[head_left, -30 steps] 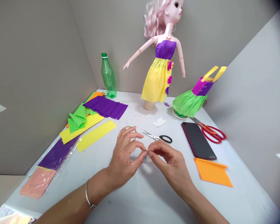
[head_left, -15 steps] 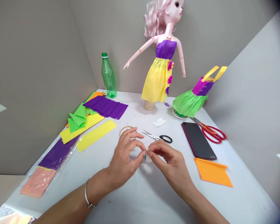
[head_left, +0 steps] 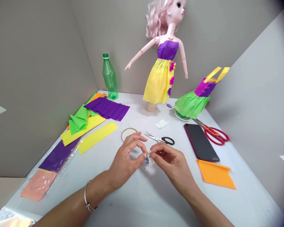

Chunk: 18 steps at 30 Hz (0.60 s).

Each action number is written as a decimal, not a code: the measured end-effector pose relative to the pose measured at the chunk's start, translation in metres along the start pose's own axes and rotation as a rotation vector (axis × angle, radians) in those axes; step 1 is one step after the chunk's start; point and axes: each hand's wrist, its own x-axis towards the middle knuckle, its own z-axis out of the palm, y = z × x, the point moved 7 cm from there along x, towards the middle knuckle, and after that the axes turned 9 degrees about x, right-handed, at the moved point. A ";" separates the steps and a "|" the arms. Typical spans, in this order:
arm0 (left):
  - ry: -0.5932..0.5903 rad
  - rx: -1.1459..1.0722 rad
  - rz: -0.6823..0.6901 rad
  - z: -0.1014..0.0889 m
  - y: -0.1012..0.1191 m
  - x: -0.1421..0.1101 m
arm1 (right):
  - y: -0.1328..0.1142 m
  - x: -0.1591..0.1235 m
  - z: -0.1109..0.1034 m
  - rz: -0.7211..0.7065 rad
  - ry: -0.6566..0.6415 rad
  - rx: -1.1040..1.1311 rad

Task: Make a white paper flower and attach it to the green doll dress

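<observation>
Small white crinkled paper scrap (head_left: 150, 159), pinched in a narrow fingertip grip between left hand (head_left: 124, 157) and right hand (head_left: 170, 161), over the smooth white tabletop (head_left: 137, 201); thin gold-coloured ring (head_left: 128, 133) just past the left fingers, small steel scissors (head_left: 159, 139) with black plastic loops just past the right.

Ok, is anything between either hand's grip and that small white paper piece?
Nothing visible: the left hand and right hand both have fingertips at the small white paper piece. The steel scissors with black handles lie beyond, apart from it.
</observation>
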 end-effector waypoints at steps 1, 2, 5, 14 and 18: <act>0.005 0.007 0.008 0.000 0.000 0.000 | 0.000 0.000 0.000 0.000 0.000 -0.001; 0.016 0.018 0.020 0.000 0.001 0.000 | 0.000 0.000 -0.001 -0.002 0.001 -0.005; 0.079 0.064 0.074 -0.002 0.004 0.000 | -0.001 0.000 0.000 -0.022 0.005 -0.027; 0.165 0.194 0.208 -0.005 0.012 -0.002 | -0.008 -0.002 0.004 -0.108 0.006 -0.116; 0.171 0.210 0.212 -0.005 0.014 -0.002 | -0.009 -0.002 0.004 -0.121 0.005 -0.133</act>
